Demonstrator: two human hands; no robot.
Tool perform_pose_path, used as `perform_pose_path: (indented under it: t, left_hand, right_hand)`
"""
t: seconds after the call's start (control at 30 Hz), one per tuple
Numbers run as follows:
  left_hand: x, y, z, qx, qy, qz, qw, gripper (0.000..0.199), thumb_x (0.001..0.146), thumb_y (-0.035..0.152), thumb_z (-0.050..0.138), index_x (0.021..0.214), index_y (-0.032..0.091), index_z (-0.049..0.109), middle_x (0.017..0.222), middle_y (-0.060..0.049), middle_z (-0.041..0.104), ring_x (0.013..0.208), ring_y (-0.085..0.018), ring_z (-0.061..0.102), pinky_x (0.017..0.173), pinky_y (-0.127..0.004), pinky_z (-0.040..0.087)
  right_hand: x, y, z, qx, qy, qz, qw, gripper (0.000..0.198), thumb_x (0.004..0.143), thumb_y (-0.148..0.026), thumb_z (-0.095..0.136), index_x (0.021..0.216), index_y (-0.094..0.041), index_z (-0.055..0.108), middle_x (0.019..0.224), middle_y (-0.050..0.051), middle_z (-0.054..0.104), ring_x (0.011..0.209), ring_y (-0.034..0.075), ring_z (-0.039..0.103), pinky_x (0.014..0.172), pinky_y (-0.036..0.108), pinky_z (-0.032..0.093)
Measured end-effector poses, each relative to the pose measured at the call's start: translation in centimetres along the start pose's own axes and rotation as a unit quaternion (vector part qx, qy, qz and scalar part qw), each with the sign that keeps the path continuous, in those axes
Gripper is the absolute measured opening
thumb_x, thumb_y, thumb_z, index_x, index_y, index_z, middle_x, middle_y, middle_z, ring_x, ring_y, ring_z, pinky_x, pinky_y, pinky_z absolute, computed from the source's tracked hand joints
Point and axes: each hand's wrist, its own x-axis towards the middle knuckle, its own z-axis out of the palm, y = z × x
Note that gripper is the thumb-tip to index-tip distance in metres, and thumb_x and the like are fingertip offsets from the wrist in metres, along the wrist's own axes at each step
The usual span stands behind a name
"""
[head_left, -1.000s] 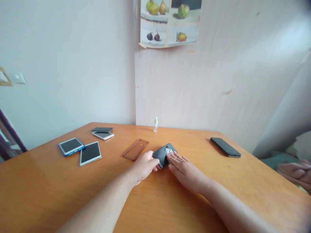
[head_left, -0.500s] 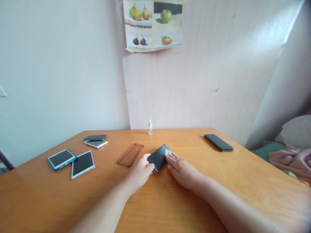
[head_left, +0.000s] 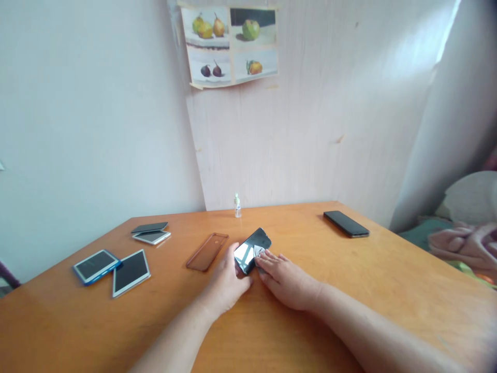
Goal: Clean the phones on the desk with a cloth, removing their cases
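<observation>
In the head view, the dark phone point(head_left: 248, 249) lies between both hands on the table point(head_left: 248, 336), its screen reflecting brightly. The left hand point(head_left: 228, 278) grips its near-left end; the right hand point(head_left: 286, 280) holds a pale wipe point(head_left: 258, 250) under flat fingers against the screen. Relative to that phone, a translucent brown case point(head_left: 207, 253) lies just left, a small bottle point(head_left: 237, 207) stands behind, and a black handset point(head_left: 345, 224) rests well right.
</observation>
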Motion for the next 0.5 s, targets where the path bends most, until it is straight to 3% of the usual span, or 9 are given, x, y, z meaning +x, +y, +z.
perform_pose_path:
  t: [0.23, 0.33, 0.5]
  left_hand:
    - [0.3, -0.7, -0.2, 0.033, -0.007, 0.016, 0.999, 0.064, 0.070, 0.018, 0.068, 0.129, 0.022, 0.044, 0.105, -0.007, 0.067, 0.088, -0.021, 0.064, 0.080, -0.031, 0.046]
    - [0.6, -1.1, -0.5, 0.042, -0.016, 0.040, 0.998, 0.056, 0.070, 0.019, 0.069, 0.123, 0.022, 0.049, 0.107, -0.007, 0.066, 0.095, -0.022, 0.063, 0.083, -0.031, 0.045]
    - [0.7, -1.0, -0.8, 0.183, 0.014, 0.060, 0.981, 0.035, 0.071, 0.027, 0.070, 0.104, 0.020, 0.061, 0.103, -0.008, 0.062, 0.101, -0.025, 0.058, 0.086, -0.032, 0.042]
  right_hand:
    - [-0.3, -1.0, -0.5, 0.000, -0.015, -0.030, 0.999, 0.050, 0.096, -0.031, 0.036, 0.144, -0.020, 0.044, 0.151, 0.011, 0.040, 0.143, 0.028, 0.030, 0.114, 0.055, 0.028]
    - [-0.3, -1.3, -0.8, -0.002, -0.019, -0.040, 0.999, 0.050, 0.096, -0.030, 0.035, 0.144, -0.019, 0.045, 0.151, 0.011, 0.040, 0.143, 0.028, 0.030, 0.114, 0.053, 0.028]
    - [-0.5, -2.1, -1.3, 0.014, -0.032, -0.055, 0.998, 0.049, 0.095, -0.029, 0.036, 0.143, -0.023, 0.045, 0.152, 0.009, 0.039, 0.143, 0.028, 0.029, 0.114, 0.058, 0.025]
